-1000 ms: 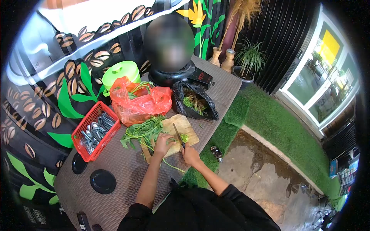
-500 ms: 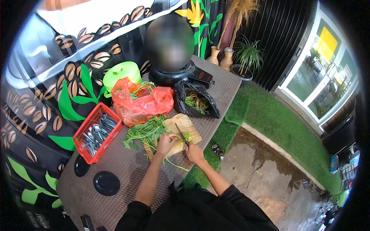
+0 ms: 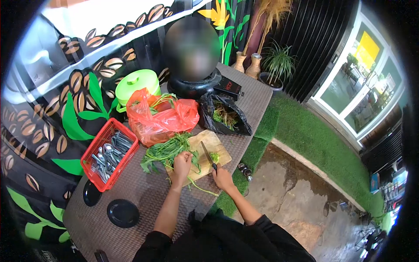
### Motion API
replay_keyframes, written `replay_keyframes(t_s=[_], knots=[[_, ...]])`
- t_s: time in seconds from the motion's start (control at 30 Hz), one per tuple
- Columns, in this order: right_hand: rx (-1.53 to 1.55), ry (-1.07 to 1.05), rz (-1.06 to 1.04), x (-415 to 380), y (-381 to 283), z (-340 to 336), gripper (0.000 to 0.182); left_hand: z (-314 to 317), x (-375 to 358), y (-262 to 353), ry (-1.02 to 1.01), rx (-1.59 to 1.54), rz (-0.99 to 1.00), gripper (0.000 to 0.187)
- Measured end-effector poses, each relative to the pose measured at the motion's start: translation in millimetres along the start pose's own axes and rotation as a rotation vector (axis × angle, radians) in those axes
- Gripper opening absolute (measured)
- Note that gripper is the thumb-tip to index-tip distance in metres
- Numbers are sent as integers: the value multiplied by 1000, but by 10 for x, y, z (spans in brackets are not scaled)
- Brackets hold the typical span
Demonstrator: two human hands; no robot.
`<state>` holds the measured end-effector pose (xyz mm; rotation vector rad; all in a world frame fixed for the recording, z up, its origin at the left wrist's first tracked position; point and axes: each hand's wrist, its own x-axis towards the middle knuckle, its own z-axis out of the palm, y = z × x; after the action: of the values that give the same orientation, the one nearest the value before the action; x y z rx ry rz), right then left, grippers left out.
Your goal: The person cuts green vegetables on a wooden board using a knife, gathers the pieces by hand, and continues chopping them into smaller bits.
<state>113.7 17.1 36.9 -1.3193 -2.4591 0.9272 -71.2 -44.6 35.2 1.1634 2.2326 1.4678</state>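
My right hand [image 3: 223, 178] is wrapped round the black handle of a knife [image 3: 206, 153], whose blade slants up and left over the wooden cutting board [image 3: 208, 139]. Beside the blade lies a small heap of cut green pieces [image 3: 214, 157]. My left hand [image 3: 182, 163] is closed, fingertips together, at the right side of a pile of leafy greens [image 3: 162, 152]; what it pinches is hidden. One long stalk [image 3: 203, 187] trails off the board's near edge onto the table.
Behind the board stand a red plastic bag [image 3: 163, 124] of greens and a black bag [image 3: 224, 115] with plant scraps. A red basket [image 3: 90, 171] of cutlery and two black plates [image 3: 123, 213] are at left. A green lidded pot [image 3: 137, 85] stands farther back.
My left hand has moved left, away from the knife and towards the leafy pile. My right hand keeps hold of the knife over the board. The view has shifted slightly.
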Motion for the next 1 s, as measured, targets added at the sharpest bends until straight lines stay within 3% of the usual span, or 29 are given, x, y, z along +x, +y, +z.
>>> replay_keyframes(t_s=[0.17, 0.37, 0.47, 0.53, 0.63, 0.67, 0.73, 0.77, 0.8, 0.87, 0.9, 0.97, 1.0], knots=[[40, 43, -18, -36, -80, -73, 29, 173, -8, -238, 108, 171, 27, 14], [208, 144, -85, 124, -109, 184, 33, 183, -69, -299, 140, -125, -153, 30], [244, 194, -31, 267, -318, 332, 35, 142, -98, -452, 100, -365, -205, 40], [147, 201, 81, 368, -358, 463, 32, 70, -137, -473, -86, -579, -407, 50], [73, 202, 61, 420, -328, 538, 31, -17, -215, -425, -133, -612, -370, 54], [37, 193, 38, 441, -318, 556, 31, -55, -214, -406, -131, -608, -366, 54], [86, 194, 71, 456, -325, 508, 29, -164, -215, -259, -325, -507, -334, 54], [129, 196, 110, 464, -318, 475, 28, -213, -244, -166, -348, -486, -349, 42], [131, 200, 115, 469, -291, 454, 28, -215, -216, -236, -355, -485, -348, 42], [377, 263, 38, 456, -196, 415, 27, -159, -170, -443, -324, -495, -339, 25], [400, 278, 22, 459, -147, 420, 25, -166, -181, -390, -325, -503, -344, 25], [458, 265, -63, 463, -31, 398, 26, -243, -208, -209, -71, -173, -231, 14], [527, 255, -150, 455, -13, 352, 26, -241, -205, -256, -69, -178, -237, 14]])
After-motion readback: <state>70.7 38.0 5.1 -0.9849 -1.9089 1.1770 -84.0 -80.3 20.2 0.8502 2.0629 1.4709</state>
